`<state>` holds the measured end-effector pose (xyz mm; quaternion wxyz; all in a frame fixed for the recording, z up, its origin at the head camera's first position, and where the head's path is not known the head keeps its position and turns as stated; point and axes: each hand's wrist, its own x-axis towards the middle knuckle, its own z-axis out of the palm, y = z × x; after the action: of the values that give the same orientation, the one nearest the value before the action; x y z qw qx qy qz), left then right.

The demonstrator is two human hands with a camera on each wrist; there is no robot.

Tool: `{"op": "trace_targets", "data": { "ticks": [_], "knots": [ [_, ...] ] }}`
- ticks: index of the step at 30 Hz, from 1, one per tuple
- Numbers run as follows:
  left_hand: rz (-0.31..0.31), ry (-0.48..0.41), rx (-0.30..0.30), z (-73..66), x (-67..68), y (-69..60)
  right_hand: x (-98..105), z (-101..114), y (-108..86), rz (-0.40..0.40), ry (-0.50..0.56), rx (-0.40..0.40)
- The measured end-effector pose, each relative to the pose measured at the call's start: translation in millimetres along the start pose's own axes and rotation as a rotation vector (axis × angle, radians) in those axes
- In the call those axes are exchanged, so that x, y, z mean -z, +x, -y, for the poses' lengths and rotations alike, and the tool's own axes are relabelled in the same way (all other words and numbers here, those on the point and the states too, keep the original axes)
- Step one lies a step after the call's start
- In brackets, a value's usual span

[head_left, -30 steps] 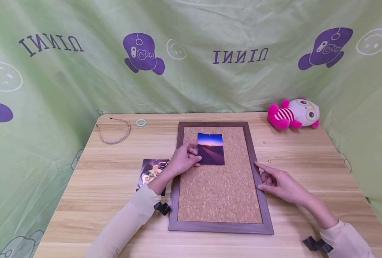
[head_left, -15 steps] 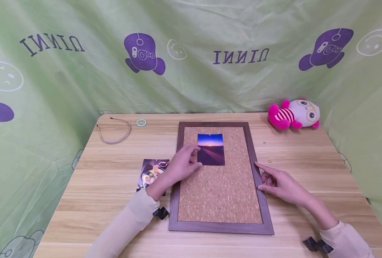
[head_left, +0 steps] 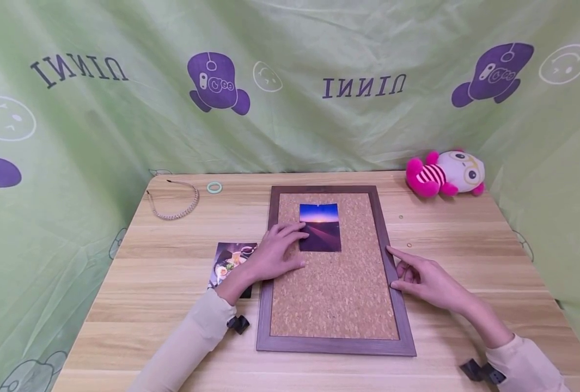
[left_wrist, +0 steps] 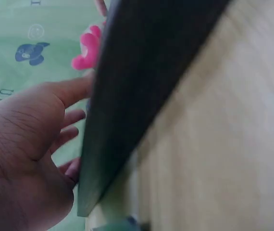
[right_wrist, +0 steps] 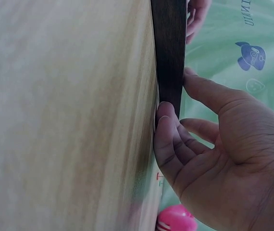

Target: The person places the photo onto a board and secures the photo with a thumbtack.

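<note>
Right hand (head_left: 432, 280) pinches the corkboard (head_left: 336, 294) at its right edge. Left hand (head_left: 277, 253) over corkboard's left side, fingers loosely spread, gripping nothing, tips at sunset photo (head_left: 324, 224), which lies on corkboard's upper half. Step looks like positioning; next move probably calls for a light nudge or press, corkboard steadied.

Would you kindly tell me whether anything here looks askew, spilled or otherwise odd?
The green backdrop seems hung upside down: its smiley prints show mouths above eyes. The pink toy lies on its side at the far right. The sunset photo sits nearly straight on the corkboard; I see no spill or damage.
</note>
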<state>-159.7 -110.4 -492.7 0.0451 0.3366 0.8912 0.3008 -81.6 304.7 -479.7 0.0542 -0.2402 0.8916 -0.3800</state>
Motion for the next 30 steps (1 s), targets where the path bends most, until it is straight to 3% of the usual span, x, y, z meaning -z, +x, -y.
{"op": "trace_targets", "data": {
  "ticks": [6,18,24,30],
  "knots": [
    [0.062,0.070,0.010,2.4,-0.9,-3.9,-0.6,0.3,0.1,0.000,-0.003,-0.009],
    [0.073,0.099,0.013,4.0,-4.9,-8.4,2.7,-2.2,4.6,-0.009,-0.006,-0.009],
    [0.058,0.121,-0.006,2.8,-8.1,-9.0,10.7,-6.4,10.7,-0.067,-0.056,-0.047],
    [0.061,0.117,0.003,2.9,-8.3,-11.0,19.1,-13.7,16.9,-0.176,-0.049,-0.089]
  ]
}}
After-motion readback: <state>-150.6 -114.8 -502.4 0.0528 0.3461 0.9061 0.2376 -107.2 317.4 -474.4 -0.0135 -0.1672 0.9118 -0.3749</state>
